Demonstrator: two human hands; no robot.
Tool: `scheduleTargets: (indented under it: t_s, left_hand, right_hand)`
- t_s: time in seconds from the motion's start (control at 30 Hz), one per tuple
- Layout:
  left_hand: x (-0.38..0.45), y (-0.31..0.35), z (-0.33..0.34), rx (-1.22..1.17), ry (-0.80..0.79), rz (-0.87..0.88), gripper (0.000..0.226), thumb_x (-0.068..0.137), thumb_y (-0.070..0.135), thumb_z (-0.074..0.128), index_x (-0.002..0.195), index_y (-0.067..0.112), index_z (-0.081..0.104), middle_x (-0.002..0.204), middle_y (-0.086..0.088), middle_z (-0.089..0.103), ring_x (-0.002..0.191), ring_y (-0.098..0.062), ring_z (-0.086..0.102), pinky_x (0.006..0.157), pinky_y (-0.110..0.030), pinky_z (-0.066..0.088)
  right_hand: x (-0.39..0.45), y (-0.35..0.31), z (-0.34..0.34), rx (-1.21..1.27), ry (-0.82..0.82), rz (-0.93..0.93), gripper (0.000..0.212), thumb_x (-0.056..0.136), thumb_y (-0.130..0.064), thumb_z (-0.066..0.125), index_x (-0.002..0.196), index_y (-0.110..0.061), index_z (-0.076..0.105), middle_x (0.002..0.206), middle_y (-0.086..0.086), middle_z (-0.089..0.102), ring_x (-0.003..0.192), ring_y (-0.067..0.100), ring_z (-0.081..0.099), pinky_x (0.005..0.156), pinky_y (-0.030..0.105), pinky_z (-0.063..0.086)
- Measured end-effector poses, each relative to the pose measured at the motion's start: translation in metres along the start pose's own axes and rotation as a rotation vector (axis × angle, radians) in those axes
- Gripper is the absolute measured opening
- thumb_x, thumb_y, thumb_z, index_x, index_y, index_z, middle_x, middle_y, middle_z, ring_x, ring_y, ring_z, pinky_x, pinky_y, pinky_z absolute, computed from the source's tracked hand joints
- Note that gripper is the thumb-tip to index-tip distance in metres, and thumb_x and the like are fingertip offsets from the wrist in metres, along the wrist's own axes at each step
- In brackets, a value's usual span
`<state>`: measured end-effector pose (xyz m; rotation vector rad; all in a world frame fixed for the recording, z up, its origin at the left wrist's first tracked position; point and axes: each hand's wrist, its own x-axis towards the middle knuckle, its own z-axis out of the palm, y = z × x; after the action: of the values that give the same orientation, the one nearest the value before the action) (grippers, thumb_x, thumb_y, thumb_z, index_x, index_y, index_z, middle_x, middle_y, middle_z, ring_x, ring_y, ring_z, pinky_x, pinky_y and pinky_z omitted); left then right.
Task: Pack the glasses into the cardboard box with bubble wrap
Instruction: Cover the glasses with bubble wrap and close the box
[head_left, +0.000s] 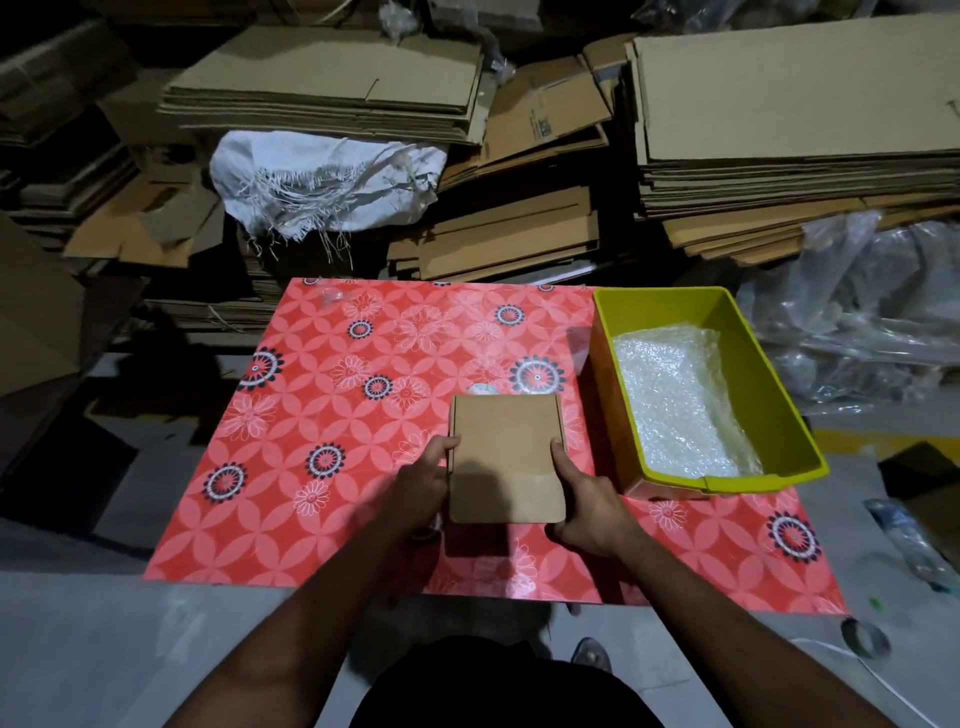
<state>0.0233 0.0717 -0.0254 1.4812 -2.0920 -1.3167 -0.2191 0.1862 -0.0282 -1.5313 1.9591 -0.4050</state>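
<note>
A small brown cardboard box (503, 447) with its lid closed is held over the red flowered table (332, 415). My left hand (423, 480) grips its left side, thumb on the top edge. My right hand (587, 501) grips its right side, thumb along the lid. To the right stands a yellow-green plastic bin (769, 364) holding sheets of bubble wrap (675, 405). No glasses are visible; the inside of the box is hidden.
Stacks of flattened cardboard (779, 130) and a white woven sack (322, 182) rise behind the table. Clear plastic sheeting (883, 312) lies at the right. A tape roll (865, 638) sits on the grey floor at the lower right.
</note>
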Motion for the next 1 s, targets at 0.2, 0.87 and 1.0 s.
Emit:
scheduleTargets:
  t_s: [0.2,0.87,1.0]
  left_hand:
    - [-0.003,0.004,-0.023,-0.221,0.101,-0.034,0.055,0.092,-0.002,0.049,0.132,0.035,0.061,0.095,0.005,0.070,0.065,-0.012,0.069,0.061,-0.033,0.060]
    - [0.064,0.060,-0.062,0.141,0.035,0.102,0.084,0.067,0.014,0.090,0.139,0.016,0.048,0.132,-0.003,0.056,0.116,-0.021,0.054,0.093,-0.035,0.048]
    - [0.070,0.058,-0.066,0.109,0.011,0.085,0.079,0.068,0.013,0.089,0.135,0.019,0.047,0.125,0.001,0.059,0.112,-0.018,0.056,0.075,-0.023,0.044]
  right_hand:
    - [0.004,-0.013,-0.041,0.108,0.057,-0.032,0.097,0.064,-0.037,0.081,0.152,-0.026,0.042,0.098,-0.003,0.077,0.083,-0.001,0.070,0.071,0.002,0.045]
    - [0.087,-0.045,-0.123,0.455,0.081,0.152,0.027,0.097,-0.030,0.065,0.079,-0.009,0.068,0.077,0.016,0.065,0.058,0.021,0.059,0.044,0.014,0.044]
    - [0.097,-0.034,-0.130,0.518,-0.029,0.140,0.035,0.094,-0.014,0.068,0.103,0.019,0.061,0.081,0.021,0.067,0.064,0.027,0.066,0.056,0.028,0.056]
